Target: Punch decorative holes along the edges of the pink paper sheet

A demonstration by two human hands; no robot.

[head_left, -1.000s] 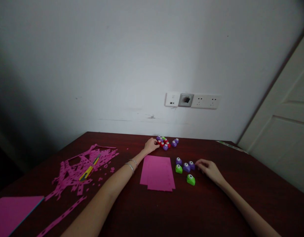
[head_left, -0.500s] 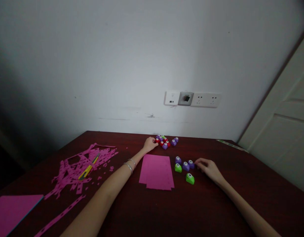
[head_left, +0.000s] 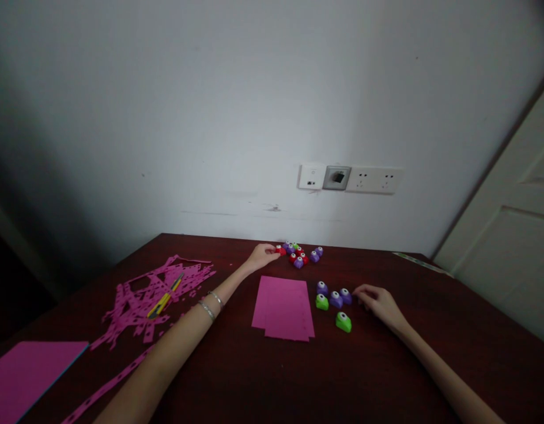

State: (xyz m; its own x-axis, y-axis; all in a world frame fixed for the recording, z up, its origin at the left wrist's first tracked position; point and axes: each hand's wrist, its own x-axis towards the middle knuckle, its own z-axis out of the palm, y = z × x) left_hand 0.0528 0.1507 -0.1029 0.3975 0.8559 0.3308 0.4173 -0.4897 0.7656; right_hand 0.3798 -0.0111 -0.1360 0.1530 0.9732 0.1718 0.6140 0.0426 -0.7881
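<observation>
At the back of the table, my left hand (head_left: 259,258) pinches a small red craft punch (head_left: 279,250) between thumb and fingers. It is just left of a cluster of red, purple and green punches (head_left: 299,262). My right hand (head_left: 380,302) rests on the table with fingers loosely bent and nothing visible in them. Its fingertips lie beside a purple punch (head_left: 345,296); whether they touch I cannot tell. More purple punches and a green punch (head_left: 322,302) stand close by, with another green punch (head_left: 343,322) nearer me. Pink paper sheets (head_left: 286,309) lie between my arms.
Left of my left arm is a heap of pink paper scraps (head_left: 139,294) with a yellow utility knife (head_left: 165,297) on it. A pink sheet stack (head_left: 33,377) lies front left. A patterned strip (head_left: 422,264) is at the back right. The wall (head_left: 236,118) has sockets (head_left: 373,180).
My left hand has drawn the red punch slightly left, apart from the cluster. My right hand has stayed by the purple punch. The whole view has shifted a little.
</observation>
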